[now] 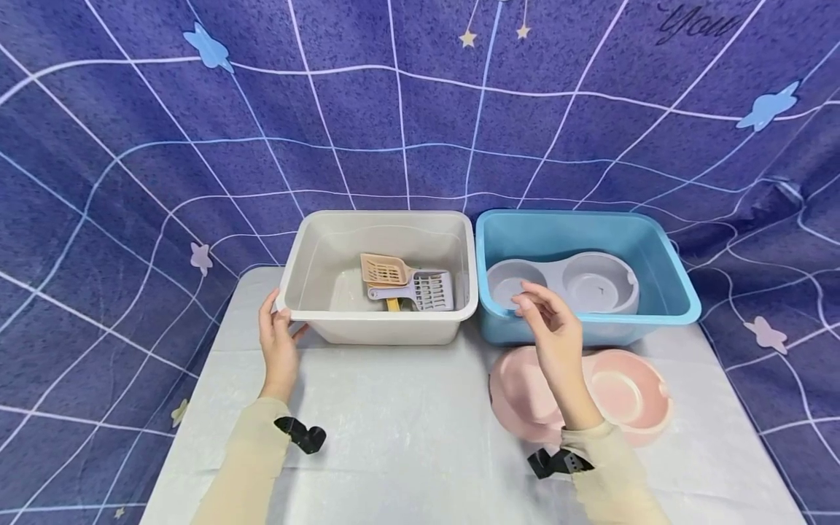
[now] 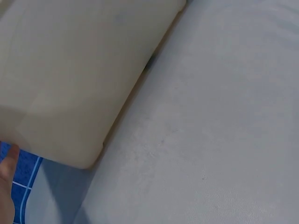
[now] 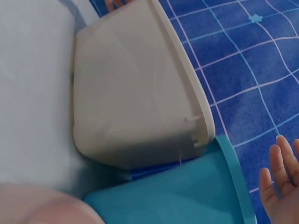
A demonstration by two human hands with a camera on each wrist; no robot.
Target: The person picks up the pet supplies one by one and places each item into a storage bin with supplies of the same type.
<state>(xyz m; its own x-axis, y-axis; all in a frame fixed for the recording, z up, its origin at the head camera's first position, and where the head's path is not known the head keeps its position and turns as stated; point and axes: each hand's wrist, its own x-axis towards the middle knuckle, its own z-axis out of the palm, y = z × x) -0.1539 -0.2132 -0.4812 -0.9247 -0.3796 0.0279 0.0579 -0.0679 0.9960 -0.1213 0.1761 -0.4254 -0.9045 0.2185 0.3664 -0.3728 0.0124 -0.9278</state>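
A beige plastic bin (image 1: 387, 332) stands on the table in the head view. Scoops with slotted heads lie in it: an orange one (image 1: 383, 270), a lilac one (image 1: 433, 292) and a partly hidden yellow piece (image 1: 392, 304). My left hand (image 1: 278, 354) touches the bin's front left corner, fingers against its outer side. To the right is a blue bin (image 1: 663, 281) with a grey double pet bowl (image 1: 593, 284) inside. My right hand (image 1: 556, 339) hovers around that bin's front rim, fingers loosely bent and holding nothing. Below it, a pink double bowl (image 1: 630, 390) sits on the table, partly covered by my forearm.
The two bins stand side by side near the table's back edge. Behind them hangs a dark blue patterned cloth (image 1: 420, 109). A pale cover lies over the table (image 1: 394, 437). Each wrist wears a small black camera, such as the left one (image 1: 305, 435).
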